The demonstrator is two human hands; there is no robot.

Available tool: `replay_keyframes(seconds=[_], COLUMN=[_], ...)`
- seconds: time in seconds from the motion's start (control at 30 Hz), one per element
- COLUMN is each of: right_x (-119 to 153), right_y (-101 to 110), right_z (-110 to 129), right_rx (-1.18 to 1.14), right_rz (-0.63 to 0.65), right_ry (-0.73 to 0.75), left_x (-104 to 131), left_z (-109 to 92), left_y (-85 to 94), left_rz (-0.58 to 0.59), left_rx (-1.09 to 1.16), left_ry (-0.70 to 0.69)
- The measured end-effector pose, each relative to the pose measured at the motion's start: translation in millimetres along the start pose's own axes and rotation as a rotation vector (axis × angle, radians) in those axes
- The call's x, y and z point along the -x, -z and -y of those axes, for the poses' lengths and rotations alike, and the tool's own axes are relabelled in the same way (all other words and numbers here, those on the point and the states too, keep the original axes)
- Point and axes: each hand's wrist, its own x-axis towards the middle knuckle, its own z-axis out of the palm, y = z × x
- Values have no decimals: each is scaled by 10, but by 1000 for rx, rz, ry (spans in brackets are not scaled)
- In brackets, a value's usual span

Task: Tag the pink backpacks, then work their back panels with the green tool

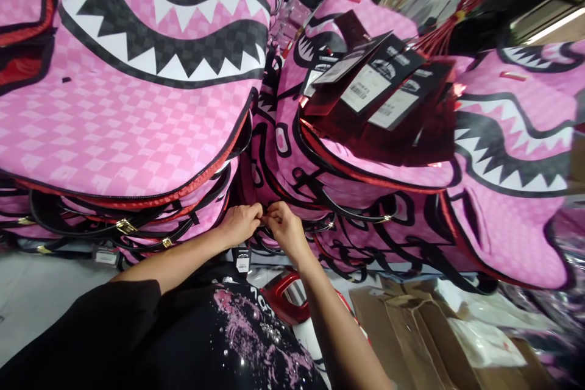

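A strip light (555,25) glows at upper right; edges look stretched and blurred

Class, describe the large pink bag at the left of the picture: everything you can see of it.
The large pink bag has a tonal checkered pattern and a wavy dark band lined with white pointed teeth. It looks like smooth coated material. Red trim and a dark zip follow its rounded lower edge. It rests on similar bags, its top cut off by the frame. The hands are clear of it.

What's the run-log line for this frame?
left hand: fingers pinched | right hand: fingers pinched, close to left | pinched item: too small to tell | hang tag: below left hand | hang-tag bunch: on pink bag
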Motion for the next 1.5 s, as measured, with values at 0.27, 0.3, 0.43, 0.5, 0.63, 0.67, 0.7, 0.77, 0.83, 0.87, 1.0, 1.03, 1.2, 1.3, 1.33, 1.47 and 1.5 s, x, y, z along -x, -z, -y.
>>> replay_keyframes(seconds=[0.27,0.3,0.43,0.5,0.63,0.67,0.7,0.77,0.83,0.87,1.0,1.03,1.2,1.3,1.33,1.47,1.5], right_x=[-4,-5,-15,-21,-29,-30,-32,-37,-40,-41,-36,-35,-36,-31,-27,-1,6], right_y=[-9,-9,-10,-9,-6,-6,-7,-9,-11,-12,-8,-6,-7,-16,-18,-32,-34], right_z=[-23,-22,-13,-16,-34,-38,-41,-44,-43,-41,-27,-25,-30,-42,-45,-48,-44], right_rx=[-37,-41,-35,-43,-78,-84,-90,-98,-102,-102,-110,-111,-101,-106,-105,-103,-107], right_rz=[-5,-4,-12,-24,-30,-32,-34,-36,-36,-37,-44,-45,-55,-71,-78,-87,-87], right_ry=[17,11,7,7,1,2,3,-1,-7,-9,-7,-5,2,-2,-3,0,1], left_x=[-27,-29,-41,-50,-62,-64,-66,-69,-70,-69,-66,-65,-59,-50,-46,-35,-33], left_z=[-14,-14,-9,-5,-2,-2,-1,3,10,13,11,7,-28,-36,-34,-20,-18], left_y=[29,29,27,24,10,4,-3,-17,-32,-38,-44,-41,-13,-9,-11,-18,-15], left_rz=[12,14,-10,-24,-17,-26,-37,-48,-37,-33,-49,-44,-30,-32,-25,-42,-53], left_rx=[-12,-13,-23,-17,-17,-19,-20,-13,-6,-6,-2,1,-8,-7,-6,-17,-17], left_ry=[-23,-28,-37,-45,-58,-49,-39,-33,-44,-46,-29,-33,-31,-27,-37,-46,-35])
